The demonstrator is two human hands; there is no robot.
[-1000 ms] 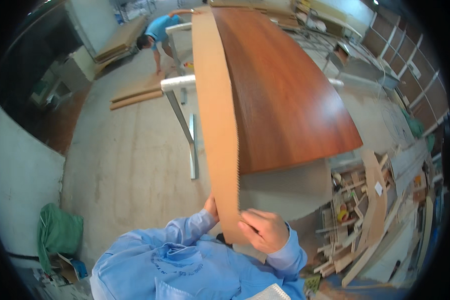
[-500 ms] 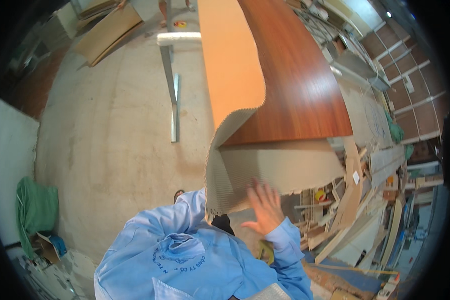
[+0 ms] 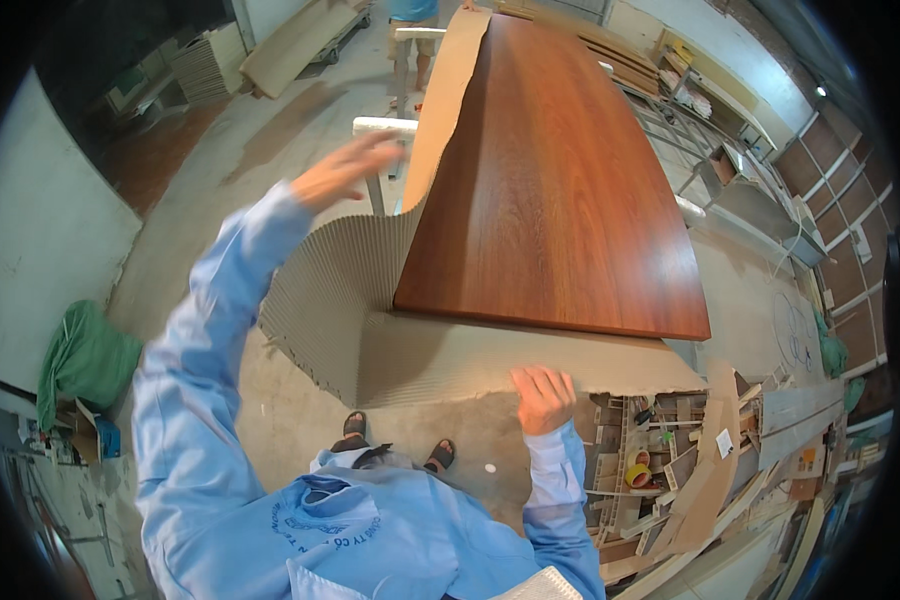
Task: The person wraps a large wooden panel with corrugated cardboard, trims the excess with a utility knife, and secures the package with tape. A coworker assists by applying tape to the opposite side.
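A glossy reddish-brown wooden panel (image 3: 560,190) lies on a larger sheet of corrugated cardboard (image 3: 440,365). The sheet sticks out past the panel's near end, and its left side curls upward along the panel. My right hand (image 3: 545,398) has its fingers bent over the near cardboard edge. Above the curled left side, my left hand (image 3: 355,168) reaches forward with fingers stretched out, somewhat blurred; nothing shows in it. Whether its fingertips touch the cardboard flap is unclear.
Padded metal supports (image 3: 385,125) stand beneath the panel. A co-worker (image 3: 413,12) is at the far end, by the flap. Wood scraps and a yellow tape roll (image 3: 638,475) lie at the right. A green cloth bundle (image 3: 85,355) sits at the left.
My left hand has come into view, raised to the left. The cardboard flap has swung left, uncovering more of the panel. My right hand now grips the near edge. The view has shifted.
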